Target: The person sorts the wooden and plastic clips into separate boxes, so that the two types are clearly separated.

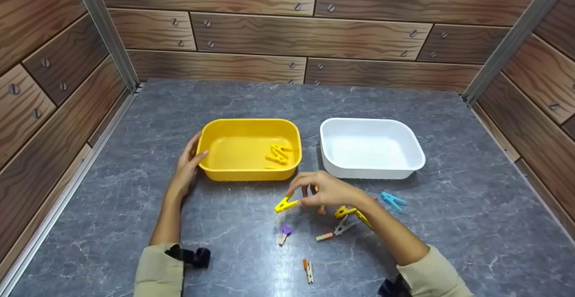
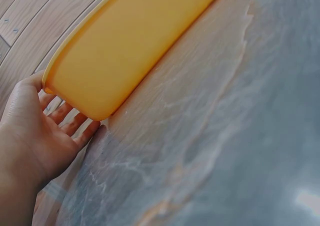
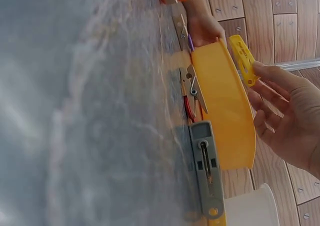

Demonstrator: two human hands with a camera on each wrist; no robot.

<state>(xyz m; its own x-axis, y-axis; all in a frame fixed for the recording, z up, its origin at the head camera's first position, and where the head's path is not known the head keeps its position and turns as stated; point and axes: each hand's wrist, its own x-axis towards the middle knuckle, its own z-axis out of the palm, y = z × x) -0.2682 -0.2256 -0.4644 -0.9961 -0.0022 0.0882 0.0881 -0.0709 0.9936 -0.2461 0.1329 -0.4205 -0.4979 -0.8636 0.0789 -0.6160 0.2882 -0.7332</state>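
Note:
My left hand grips the left end of a yellow plastic tub, thumb over the rim and fingers along the outer wall, as the left wrist view also shows. Several yellow clothespins lie at the tub's right end. Between thumb and fingertips, my right hand pinches another yellow clothespin, raised in front of the tub's near right corner. Below it on the table are a wooden clothespin with a purple heart and a grey clothespin. The right forearm partly hides more yellow clothespins.
To the right of the yellow tub stands a white tub. A blue clothespin lies in front of it. Nearer me are wooden clothespins with red and orange decorations. Wood-patterned walls enclose the grey marbled table.

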